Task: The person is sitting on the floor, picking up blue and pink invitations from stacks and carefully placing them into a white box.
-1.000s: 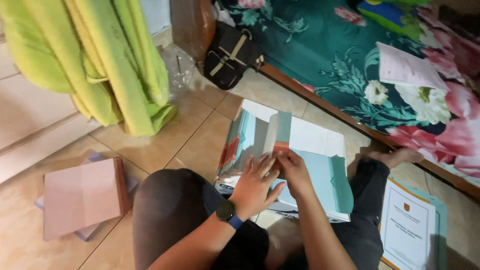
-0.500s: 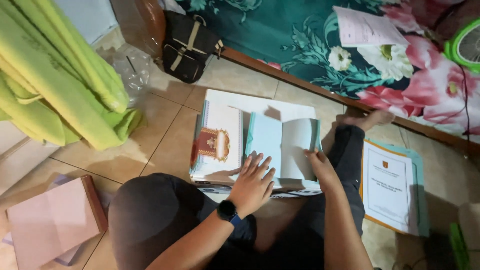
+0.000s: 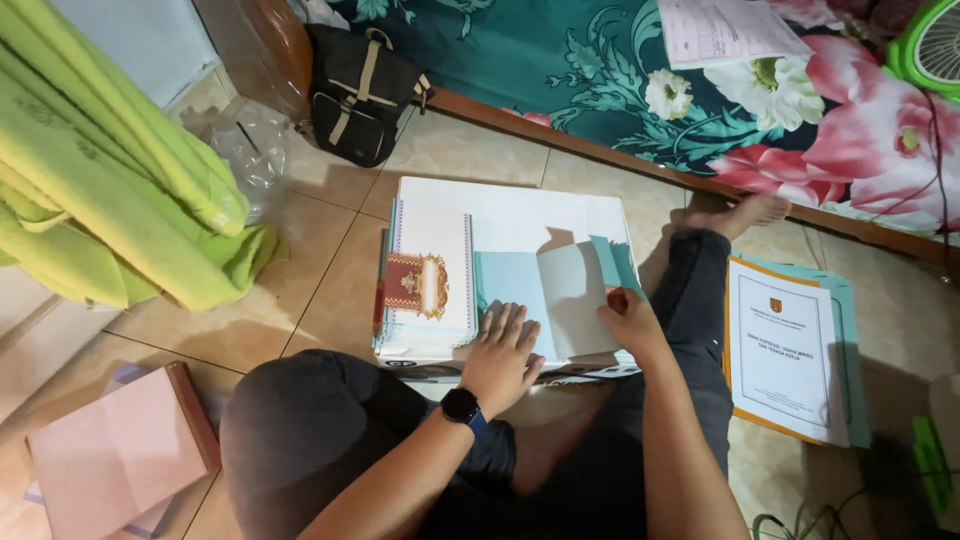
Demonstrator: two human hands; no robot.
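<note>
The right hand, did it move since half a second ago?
Yes. The right hand slid left across the white board, toward the certificate, folding the blue sheet over. The left hand presses flat.

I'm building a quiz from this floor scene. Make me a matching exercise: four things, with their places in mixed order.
Things:
1. black bag
2. pink box
3. green fan
4. document with white cover

Places:
A. top right corner, on the floral bedding
B. floor beside the person's right leg
C. bottom left, on the tiles
D. top centre, against the bed frame

Pairs: 1-D, 2-C, 3-A, 4-B
</note>
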